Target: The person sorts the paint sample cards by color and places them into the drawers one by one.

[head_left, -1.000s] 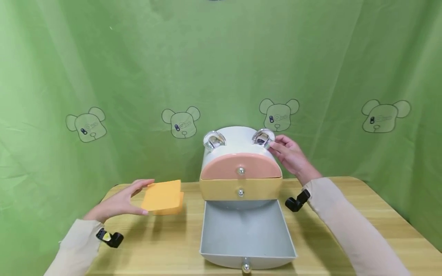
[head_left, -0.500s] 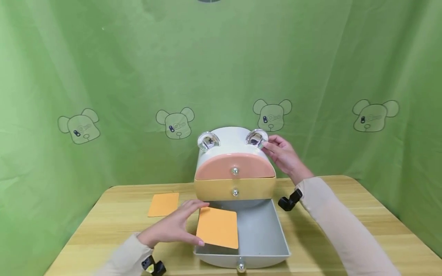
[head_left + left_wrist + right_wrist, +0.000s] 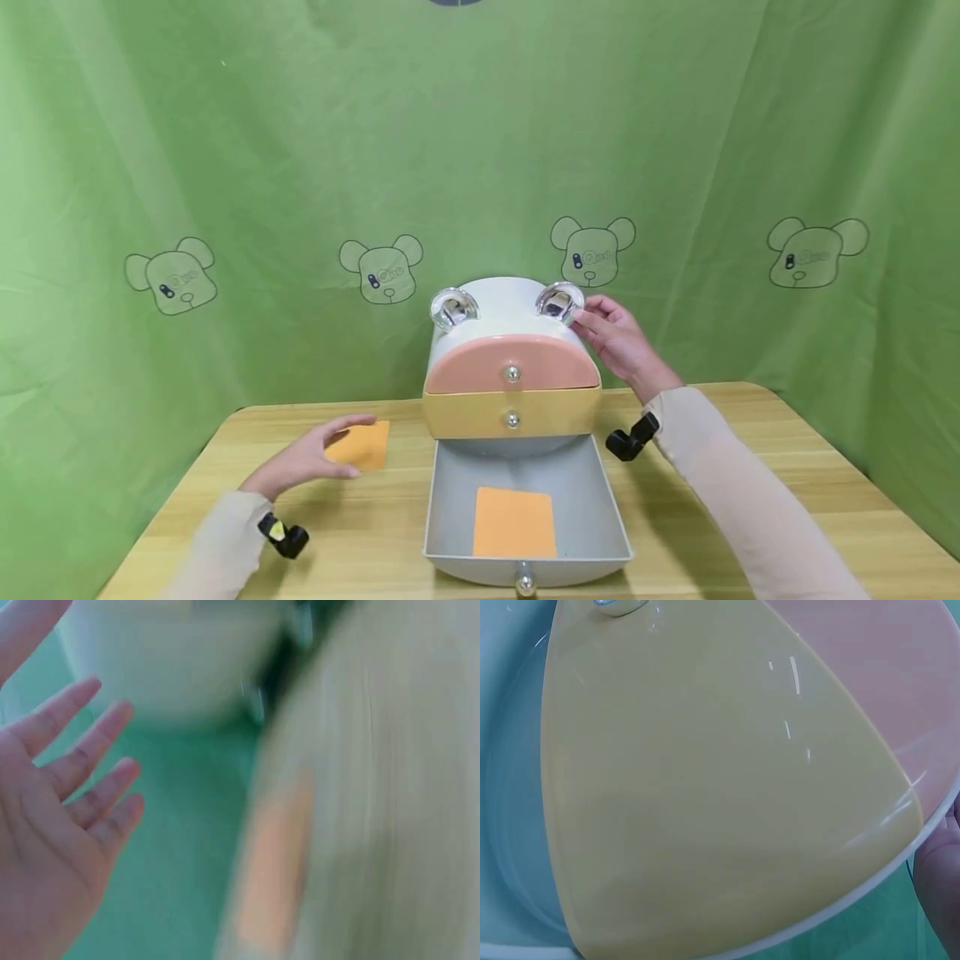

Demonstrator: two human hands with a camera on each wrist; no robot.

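Observation:
In the head view, a small storage box with a white top and silver ear-shaped knobs stands on the table. Its grey bottom drawer is pulled out, and an orange square sheet lies inside near the front. A second orange sheet lies on the table to the left. My left hand hovers over that sheet's near-left side, partly covering it; in the left wrist view its fingers are spread and hold nothing. My right hand pinches the right silver ear with thumb and fingers.
The pink top drawer and yellow middle drawer are closed, each with a round metal knob. A green curtain hangs behind the wooden table.
My left hand has carried one orange sheet into the grey drawer, let it go, and moved back left to the other sheet. My right hand has stayed at the ear.

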